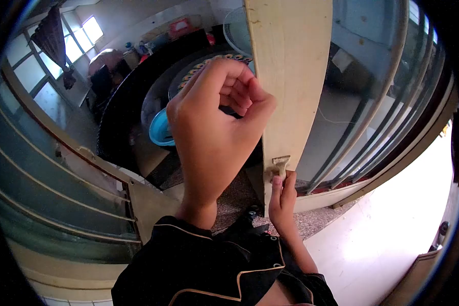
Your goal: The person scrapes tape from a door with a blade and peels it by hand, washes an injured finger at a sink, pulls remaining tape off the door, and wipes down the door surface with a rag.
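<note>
Close to the camera, my left hand [214, 122] is raised with its fingers curled in and the thumb bent toward the index fingertip. What it pinches, if anything, cannot be made out. Behind it stands the edge of a cream-coloured door [290, 71] with glass panes. Lower down, my right hand [283, 204] closes its fingers around the door's pale handle [280, 166], thumb on the near side. Whether the left hand touches the door's edge I cannot tell.
Through the doorway are a dark curved table [122, 112], a light-blue basin [160, 127] and a round mesh cover [236, 33]. A barred glass panel [61, 173] flanks the left side. Bars [380, 117] cross the glass at right. Speckled floor [316, 222] lies below.
</note>
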`<state>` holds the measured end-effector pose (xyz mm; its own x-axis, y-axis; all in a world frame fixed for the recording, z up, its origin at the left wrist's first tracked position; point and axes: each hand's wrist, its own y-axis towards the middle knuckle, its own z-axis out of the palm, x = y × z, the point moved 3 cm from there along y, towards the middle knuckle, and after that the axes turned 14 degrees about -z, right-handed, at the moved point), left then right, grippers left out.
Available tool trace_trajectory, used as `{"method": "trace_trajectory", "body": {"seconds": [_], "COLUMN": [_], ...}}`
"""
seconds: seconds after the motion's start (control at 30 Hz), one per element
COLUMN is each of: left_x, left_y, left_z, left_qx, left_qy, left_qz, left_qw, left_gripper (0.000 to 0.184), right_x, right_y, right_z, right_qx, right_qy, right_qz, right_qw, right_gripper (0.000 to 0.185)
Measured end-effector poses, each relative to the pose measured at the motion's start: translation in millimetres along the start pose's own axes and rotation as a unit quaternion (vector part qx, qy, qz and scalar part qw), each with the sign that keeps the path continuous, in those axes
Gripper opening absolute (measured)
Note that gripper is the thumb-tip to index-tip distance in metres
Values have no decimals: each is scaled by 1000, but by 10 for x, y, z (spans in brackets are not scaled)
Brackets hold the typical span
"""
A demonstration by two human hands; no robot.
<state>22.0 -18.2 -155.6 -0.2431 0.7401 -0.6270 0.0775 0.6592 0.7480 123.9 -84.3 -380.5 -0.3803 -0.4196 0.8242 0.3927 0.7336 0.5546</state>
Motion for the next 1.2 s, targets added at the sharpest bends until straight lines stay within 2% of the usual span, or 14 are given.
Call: {"method": "trace_trajectory", "body": {"seconds": [0.13, 0.2, 0.3, 0.33, 0.4, 0.53, 0.63, 0.73, 0.9, 1.2], "left_x": [118, 208, 239, 236, 166, 176, 148, 85, 49, 11], "left_y": [66, 66, 48, 49, 36, 15, -19, -44, -54, -68], "left_z": [-4, 6, 1, 21, 40, 28, 8, 0, 6, 75], "left_qx": [47, 76, 49, 48, 11, -7, -10, -27, -14, -19], "left_qy": [-49, -166, -192, -192, -128, -137, -115, -56, -76, -9], "left_qz": [-4, -77, -72, -72, 39, 44, 23, 26, -30, -1], "left_qw": [998, 980, 977, 978, 991, 990, 993, 998, 997, 1000], "left_gripper": [15, 14, 15, 15, 15, 14, 12, 12, 11, 8], "right_x": [1, 2, 25, 33, 0, -33, -52, -68, -60, 5], "right_y": [0, 9, 24, 30, 20, 13, -1, -10, -11, 27], "right_z": [-15, -15, -19, -21, -28, -23, -21, -33, -41, -16], "right_qx": [-8, -10, -13, -16, -9, -7, 0, 8, 8, -15], "right_qy": [-10, -1, 12, 17, 16, 3, 14, 4, 2, 2], "right_qz": [-9, -13, -21, -24, -14, -22, 9, -5, 2, -24], "right_qw": [1000, 1000, 1000, 999, 1000, 1000, 1000, 1000, 1000, 1000], "right_gripper": [28, 28, 26, 26, 25, 24, 24, 25, 26, 23]}}
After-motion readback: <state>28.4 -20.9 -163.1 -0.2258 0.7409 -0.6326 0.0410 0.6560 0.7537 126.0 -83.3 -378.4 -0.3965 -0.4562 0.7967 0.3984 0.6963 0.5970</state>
